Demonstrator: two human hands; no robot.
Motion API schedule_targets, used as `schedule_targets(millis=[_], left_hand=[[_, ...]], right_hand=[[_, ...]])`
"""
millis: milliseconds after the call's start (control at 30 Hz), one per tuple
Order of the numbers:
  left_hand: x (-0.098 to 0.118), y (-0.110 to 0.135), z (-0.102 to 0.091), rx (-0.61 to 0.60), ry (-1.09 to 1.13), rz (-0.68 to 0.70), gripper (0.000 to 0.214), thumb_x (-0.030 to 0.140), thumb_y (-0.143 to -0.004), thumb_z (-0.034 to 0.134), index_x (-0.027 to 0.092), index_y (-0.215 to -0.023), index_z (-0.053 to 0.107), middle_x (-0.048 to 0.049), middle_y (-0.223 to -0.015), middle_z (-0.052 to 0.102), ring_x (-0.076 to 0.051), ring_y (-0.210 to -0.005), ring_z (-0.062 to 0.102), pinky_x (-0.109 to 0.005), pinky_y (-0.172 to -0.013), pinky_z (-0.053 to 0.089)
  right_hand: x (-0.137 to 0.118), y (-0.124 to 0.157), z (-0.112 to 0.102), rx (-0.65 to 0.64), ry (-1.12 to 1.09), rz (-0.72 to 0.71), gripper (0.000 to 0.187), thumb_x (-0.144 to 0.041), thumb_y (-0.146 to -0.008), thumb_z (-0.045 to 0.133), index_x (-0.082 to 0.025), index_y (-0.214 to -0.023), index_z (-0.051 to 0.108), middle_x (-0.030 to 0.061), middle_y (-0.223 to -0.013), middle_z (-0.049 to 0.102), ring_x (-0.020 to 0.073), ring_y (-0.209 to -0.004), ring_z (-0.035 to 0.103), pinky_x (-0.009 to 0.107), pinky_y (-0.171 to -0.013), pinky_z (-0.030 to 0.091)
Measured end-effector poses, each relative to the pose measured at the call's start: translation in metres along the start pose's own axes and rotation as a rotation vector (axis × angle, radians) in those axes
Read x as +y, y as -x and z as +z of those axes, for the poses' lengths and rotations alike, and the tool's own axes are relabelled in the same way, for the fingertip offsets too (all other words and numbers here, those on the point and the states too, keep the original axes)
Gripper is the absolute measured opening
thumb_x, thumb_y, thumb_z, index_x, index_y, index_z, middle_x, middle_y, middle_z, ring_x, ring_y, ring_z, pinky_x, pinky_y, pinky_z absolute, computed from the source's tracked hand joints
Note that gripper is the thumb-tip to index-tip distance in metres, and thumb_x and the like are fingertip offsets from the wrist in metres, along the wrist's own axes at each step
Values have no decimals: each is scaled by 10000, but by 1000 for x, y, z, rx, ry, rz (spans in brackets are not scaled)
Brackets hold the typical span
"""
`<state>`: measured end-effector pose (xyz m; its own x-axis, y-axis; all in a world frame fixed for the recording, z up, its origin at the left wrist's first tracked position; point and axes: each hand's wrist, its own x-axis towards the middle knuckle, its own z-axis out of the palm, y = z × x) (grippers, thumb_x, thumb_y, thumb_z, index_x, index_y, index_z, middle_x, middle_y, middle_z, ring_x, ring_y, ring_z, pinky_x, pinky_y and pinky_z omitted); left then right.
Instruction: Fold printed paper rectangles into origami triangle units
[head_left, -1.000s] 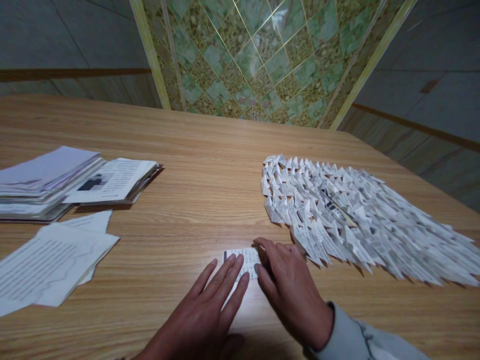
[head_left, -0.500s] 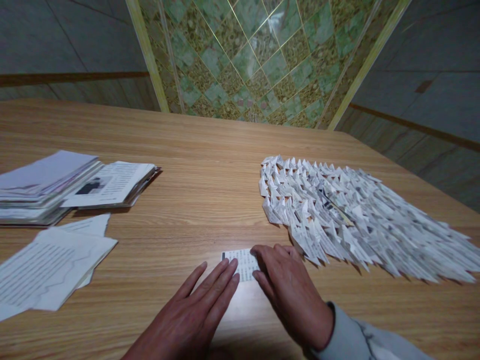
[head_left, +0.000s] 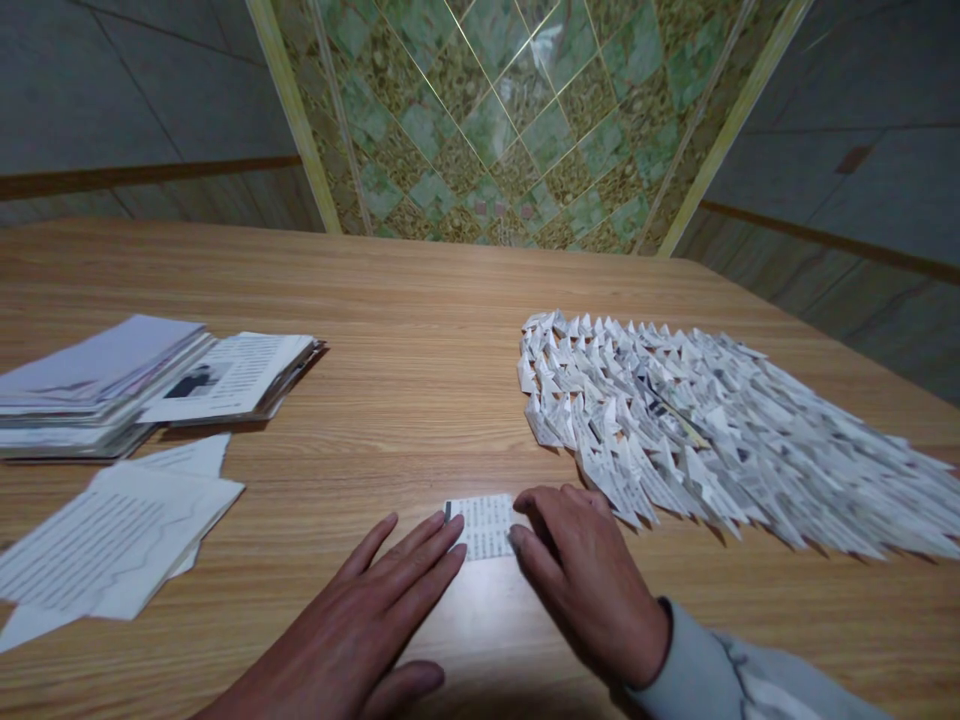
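Observation:
A small folded piece of printed paper lies flat on the wooden table in front of me. My left hand is stretched out from the lower left, fingers extended, with its fingertips on the paper's left end and the thumb held apart. At the right end, my right hand has its fingers curled, thumb and index finger at the paper's edge. To the right, rows of folded paper pieces with pointed tips stand packed close together.
Loose printed sheets lie at the left. Behind them are a stack of papers and a smaller pile with a picture on top. A green and gold tiled wall rises beyond the table.
My left hand has slid a little left and its thumb now shows. My right hand has shifted slightly right, uncovering more of the folded paper. The view has tilted slightly.

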<state>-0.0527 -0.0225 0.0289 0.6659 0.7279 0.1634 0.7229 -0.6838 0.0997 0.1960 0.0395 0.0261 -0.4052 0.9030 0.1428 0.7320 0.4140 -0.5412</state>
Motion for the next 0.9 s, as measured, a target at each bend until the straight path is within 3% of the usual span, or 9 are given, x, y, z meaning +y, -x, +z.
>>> schedule_targets(millis=[133,233,367,467,633,700,900], left_hand=[[-1,-4,0,36,16,-2,749,400,-939,611,262,-1570,231,-91,-1548,426,-298,-1379,478,-502,-1087,455],[-4,-3,5,89,40,-24,650,380,-967,573,295,-1548,293,-81,-1556,433,-282,-1386,470,-499,-1110,429],[-6,-9,6,274,43,-167,536,316,-989,533,237,-1498,383,-121,-1538,453,-280,-1355,489,-439,-1068,471],[1,-22,4,366,35,-174,445,253,-966,560,219,-1401,476,-137,-1409,559,-282,-1229,564,-423,-984,505],[11,-44,14,315,91,-144,126,178,-965,521,210,-1027,625,-82,-1042,676,-233,-887,627,-348,-737,510],[11,-45,18,281,111,-135,179,138,-964,478,204,-877,619,-59,-927,669,-214,-795,605,-327,-676,472],[8,-39,16,199,260,-163,108,189,-961,529,212,-912,623,-48,-917,660,-221,-813,576,-342,-706,438]], right_hand=[[-3,1,6,33,-18,-18,184,-186,-811,761,-205,-911,608,-4,-830,634,217,-829,547,356,-794,314],[-5,1,8,47,-21,-64,199,-118,-785,749,-200,-813,571,-14,-789,592,196,-795,512,317,-726,302],[-10,2,5,158,65,-206,190,-77,-796,679,-197,-762,536,6,-798,583,199,-792,479,323,-724,301],[-15,3,2,219,184,-330,164,-76,-784,662,-198,-784,553,25,-827,595,216,-810,468,354,-771,310],[-16,7,4,92,267,-363,132,-108,-831,672,-206,-869,593,19,-873,621,219,-840,482,364,-797,313],[-14,9,3,3,200,-303,153,-145,-825,712,-214,-887,590,12,-915,626,214,-861,492,350,-774,315],[-7,9,-4,-118,29,-209,192,-239,-821,765,-230,-911,595,-2,-982,617,209,-908,507,338,-761,315]])
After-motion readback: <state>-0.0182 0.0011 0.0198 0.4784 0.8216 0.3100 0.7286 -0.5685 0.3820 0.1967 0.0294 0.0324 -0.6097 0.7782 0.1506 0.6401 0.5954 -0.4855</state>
